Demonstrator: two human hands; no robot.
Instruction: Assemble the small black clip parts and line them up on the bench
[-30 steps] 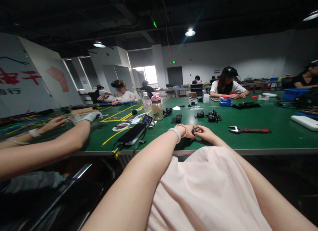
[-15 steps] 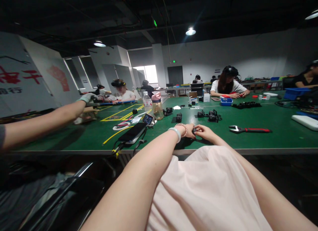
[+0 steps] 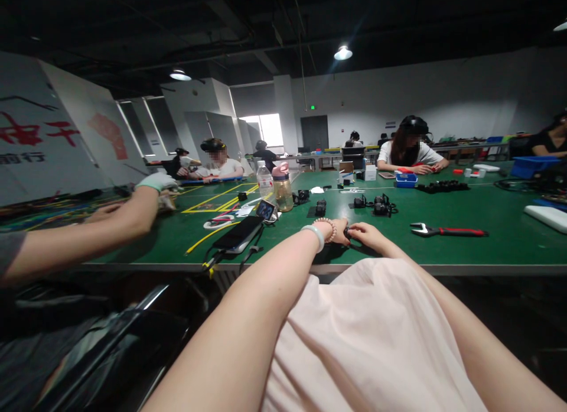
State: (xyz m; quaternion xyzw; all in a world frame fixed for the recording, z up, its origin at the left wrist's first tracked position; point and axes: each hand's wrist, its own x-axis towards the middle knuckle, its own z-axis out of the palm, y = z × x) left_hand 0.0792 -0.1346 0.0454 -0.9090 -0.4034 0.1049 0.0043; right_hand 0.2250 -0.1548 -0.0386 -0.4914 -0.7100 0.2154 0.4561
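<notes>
My left hand [image 3: 339,231], with a bead bracelet and a pale bangle at the wrist, is closed around a small black part [image 3: 346,230] near the table's front edge. Fingertips of my right hand [image 3: 367,235] pinch the same part from the right. Most of the part is hidden by the fingers. Beyond my hands lie black assemblies with straps or cables: one [image 3: 319,208] behind my left hand, and others [image 3: 383,206] farther right.
On the green table [image 3: 443,250], a red-handled wrench [image 3: 449,231] lies right. A phone [image 3: 238,233], a tan bottle [image 3: 282,192] and a clear bottle [image 3: 264,181] stand or lie left. A neighbour's gloved hand [image 3: 157,181] reaches in; a blue tray [image 3: 406,180] sits farther back.
The neighbour's gloved arm has shifted, and that person's other hand now shows. The view has moved slightly. My hands remain together at the small black part.
</notes>
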